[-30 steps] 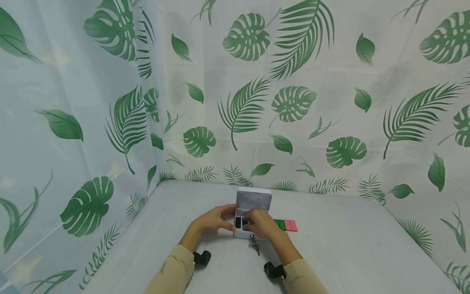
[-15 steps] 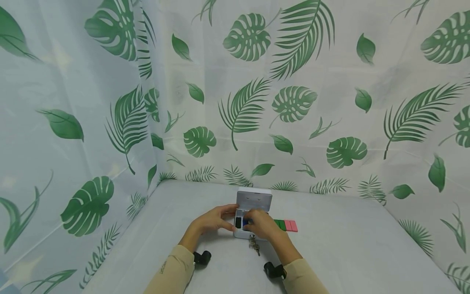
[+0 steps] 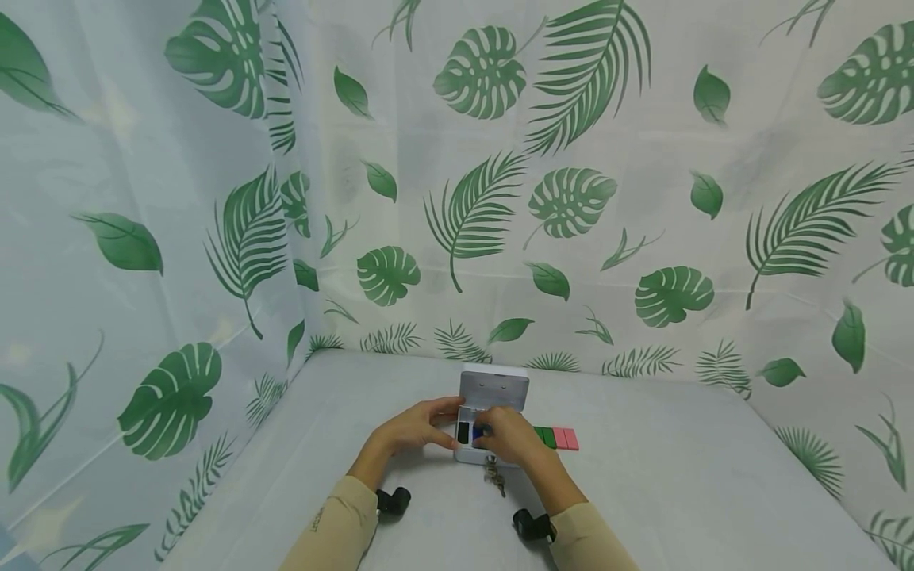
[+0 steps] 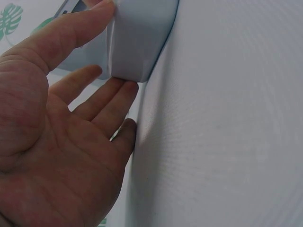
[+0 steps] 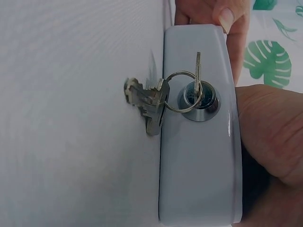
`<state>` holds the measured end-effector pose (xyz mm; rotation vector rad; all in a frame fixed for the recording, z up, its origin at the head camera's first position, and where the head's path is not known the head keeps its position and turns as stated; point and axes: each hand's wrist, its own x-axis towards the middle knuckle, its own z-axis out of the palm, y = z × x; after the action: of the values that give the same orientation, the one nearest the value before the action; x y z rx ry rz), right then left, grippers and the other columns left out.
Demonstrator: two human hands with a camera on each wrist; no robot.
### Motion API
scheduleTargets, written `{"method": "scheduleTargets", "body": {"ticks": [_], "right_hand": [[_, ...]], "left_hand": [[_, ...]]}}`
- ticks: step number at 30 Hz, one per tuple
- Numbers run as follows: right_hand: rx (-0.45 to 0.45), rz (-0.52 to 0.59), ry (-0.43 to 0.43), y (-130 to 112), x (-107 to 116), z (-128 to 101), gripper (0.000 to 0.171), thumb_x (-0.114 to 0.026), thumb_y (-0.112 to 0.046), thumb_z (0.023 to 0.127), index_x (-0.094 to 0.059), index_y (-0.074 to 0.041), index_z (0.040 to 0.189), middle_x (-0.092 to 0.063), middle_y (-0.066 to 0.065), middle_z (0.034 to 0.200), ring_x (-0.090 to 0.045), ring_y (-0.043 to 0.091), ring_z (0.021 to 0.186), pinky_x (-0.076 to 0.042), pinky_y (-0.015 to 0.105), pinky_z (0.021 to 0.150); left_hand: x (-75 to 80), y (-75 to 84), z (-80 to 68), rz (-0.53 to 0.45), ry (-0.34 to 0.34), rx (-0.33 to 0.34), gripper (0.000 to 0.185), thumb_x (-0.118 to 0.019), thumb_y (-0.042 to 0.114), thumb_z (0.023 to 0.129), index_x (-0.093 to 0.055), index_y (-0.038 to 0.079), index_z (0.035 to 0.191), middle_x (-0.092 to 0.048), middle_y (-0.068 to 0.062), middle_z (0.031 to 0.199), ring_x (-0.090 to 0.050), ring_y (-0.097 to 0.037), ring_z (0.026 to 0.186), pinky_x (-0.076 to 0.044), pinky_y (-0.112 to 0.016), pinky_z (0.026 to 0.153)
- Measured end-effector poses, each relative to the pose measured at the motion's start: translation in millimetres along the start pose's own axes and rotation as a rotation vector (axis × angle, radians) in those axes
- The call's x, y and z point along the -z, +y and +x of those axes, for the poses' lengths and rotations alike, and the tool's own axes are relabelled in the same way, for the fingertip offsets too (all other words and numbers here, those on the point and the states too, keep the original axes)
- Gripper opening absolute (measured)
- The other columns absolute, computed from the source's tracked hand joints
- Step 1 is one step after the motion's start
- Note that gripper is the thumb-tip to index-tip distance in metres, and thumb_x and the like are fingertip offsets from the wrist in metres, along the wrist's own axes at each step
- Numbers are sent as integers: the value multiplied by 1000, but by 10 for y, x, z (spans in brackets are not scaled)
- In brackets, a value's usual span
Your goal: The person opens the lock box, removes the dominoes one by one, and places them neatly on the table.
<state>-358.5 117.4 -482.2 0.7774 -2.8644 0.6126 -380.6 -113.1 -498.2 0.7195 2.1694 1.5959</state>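
Note:
A small white metal cash box (image 3: pixel 467 456) stands on the table with its lid (image 3: pixel 493 388) raised. My left hand (image 3: pixel 417 424) holds its left side, thumb at the near corner and fingers behind. In the left wrist view, the fingertips meet the corner of the box (image 4: pixel 142 40). My right hand (image 3: pixel 510 436) reaches in from above, its curled fingers at a blue block (image 3: pixel 478 433); the fingertips are partly hidden. A black piece (image 3: pixel 463 432) lies at the left inside. From the front lock (image 5: pixel 201 101), a ring with keys (image 5: pixel 151 104) hangs.
Right of the box, partly behind my right hand, lie green blocks (image 3: pixel 547 437) and pink blocks (image 3: pixel 566 438) in a row. A white cloth covers the table (image 3: pixel 685 476). Leaf-patterned curtains (image 3: pixel 571 317) enclose the back and left.
My right fingers have shifted very slightly over the blue block inside the box. The left hand and the box have stayed in place.

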Motion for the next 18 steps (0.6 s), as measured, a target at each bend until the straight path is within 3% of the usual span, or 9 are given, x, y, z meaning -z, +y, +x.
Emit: {"method": "scheduleTargets", "body": {"ticks": [9,18], "right_hand": [[36,10,4,0,-4,-4,20,-84,-10,85,-79,-1,103,-78,9,97,-66,18,84,-58,46,79],[14,13,-21,-13,32,-19,25,-84,-10,86,-78,0,108,-78,11,104,-69,22,92,-59,49,87]], "left_hand": [[0,-16,-4,16,-16,-34,91,-84,7,85,-36,11,162,-40,-9,166,-39,-30,154,-33,-52,125],[0,-10,-1,9,-10,-29,90,-85,8,86,-37,12,162,-41,-9,166,-40,-29,153,-32,-51,125]]}}
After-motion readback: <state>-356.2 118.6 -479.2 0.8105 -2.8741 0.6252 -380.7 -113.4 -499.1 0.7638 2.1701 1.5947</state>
